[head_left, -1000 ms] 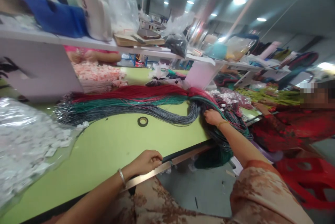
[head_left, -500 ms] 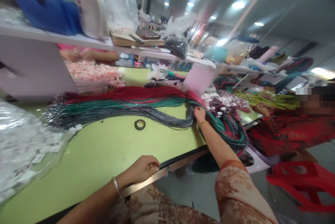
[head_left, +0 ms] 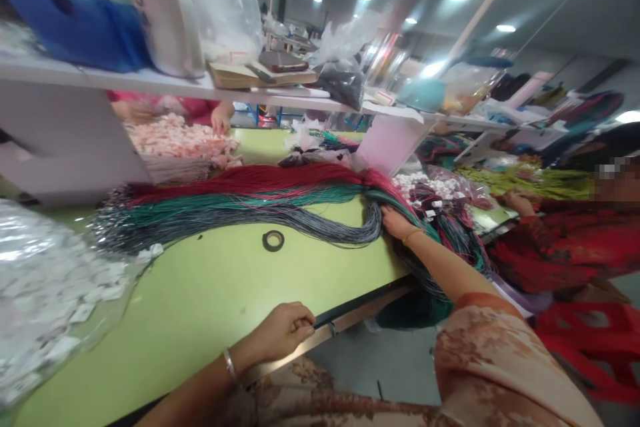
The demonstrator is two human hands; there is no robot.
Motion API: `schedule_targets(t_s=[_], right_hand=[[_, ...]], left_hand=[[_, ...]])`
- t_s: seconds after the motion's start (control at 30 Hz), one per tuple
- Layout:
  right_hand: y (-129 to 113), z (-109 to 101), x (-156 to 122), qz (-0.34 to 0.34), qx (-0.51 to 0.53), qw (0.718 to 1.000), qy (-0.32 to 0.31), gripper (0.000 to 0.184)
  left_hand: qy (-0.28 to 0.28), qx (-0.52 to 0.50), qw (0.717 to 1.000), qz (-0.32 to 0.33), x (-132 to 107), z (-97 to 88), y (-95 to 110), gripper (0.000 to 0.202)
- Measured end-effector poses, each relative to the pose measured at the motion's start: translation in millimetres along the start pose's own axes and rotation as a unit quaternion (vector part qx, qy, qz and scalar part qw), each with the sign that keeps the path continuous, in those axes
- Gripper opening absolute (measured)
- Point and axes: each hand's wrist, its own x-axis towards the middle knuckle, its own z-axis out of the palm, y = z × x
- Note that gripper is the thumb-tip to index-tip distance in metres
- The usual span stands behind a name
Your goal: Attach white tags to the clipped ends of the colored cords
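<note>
Long cords lie across the table in bands: red cords (head_left: 250, 180), green cords (head_left: 240, 198) and grey cords (head_left: 280, 219). At the right end of the grey bundle, where it bends, my right hand (head_left: 397, 224) is closed on the grey cords; its fingertips are partly hidden. Beyond that hand, cords hang over the table edge. My left hand (head_left: 285, 332) rests at the near table edge with its fingers curled and nothing visible in them. A roll of black tape (head_left: 265, 241) lies flat between the hands and the cords.
A clear bag of white pieces (head_left: 55, 300) covers the table's left side. Pink-white pieces (head_left: 175, 137) lie under the shelf (head_left: 165, 82), near another person's hand (head_left: 221, 118). A co-worker in red (head_left: 550, 247) sits at right, by a red stool (head_left: 585, 340).
My right hand has shifted slightly right along with the bend of the grey cords. My left hand stays at the table edge. Across the table, the other person's hand has moved.
</note>
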Motion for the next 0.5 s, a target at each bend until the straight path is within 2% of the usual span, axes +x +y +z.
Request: schedule_targets(t_s=[0.13, 0.23, 0.37, 0.5], right_hand=[[-15.0, -11.7, -16.9, -0.067, -0.058, 0.994, -0.069, 0.022], [-32.4, -27.3, -30.8, -0.11, -0.086, 0.983, -0.116, 0.025], [-57.5, -46.8, -43.5, -0.118, -0.032, 0.987, -0.109, 0.027], [-79.9, -60.0, -47.6, -0.112, 0.023, 0.989, -0.098, 0.026]], left_hand=[[-0.001, 0.017, 1.0, 0.001, 0.1, 0.9, 1.3, 0.021], [-0.003, 0.019, 1.0, 0.004, 1.3, 1.8, 0.9, 0.022], [0.003, 0.007, 1.0, 0.001, 4.9, 3.4, -2.9, 0.025], [-0.001, -0.007, 1.0, -0.028, 8.6, 3.4, -3.0, 0.027]])
